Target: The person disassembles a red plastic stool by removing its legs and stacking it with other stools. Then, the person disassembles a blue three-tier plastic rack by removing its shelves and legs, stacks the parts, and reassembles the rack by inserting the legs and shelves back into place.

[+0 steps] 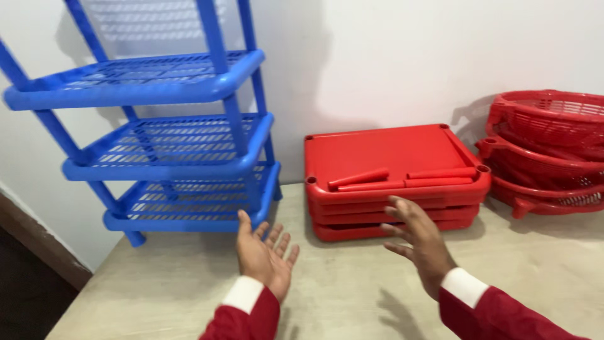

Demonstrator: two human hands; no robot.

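Observation:
My left hand (265,255) is open, palm up, fingers spread, hovering just below the lowest shelf of a blue plastic rack (170,135) that stands at the left on the table. My right hand (418,242) is open too, fingers apart, in front of a stack of red plastic trays (390,176). Neither hand holds anything. On the top tray lie a few red tubes (402,178). Both wrists show white cuffs and red sleeves.
Red plastic baskets (547,151) are stacked at the right against the white wall (377,56). The beige table (352,296) ends at the left, where a dark floor shows. The blue rack has three mesh shelves on slanted posts.

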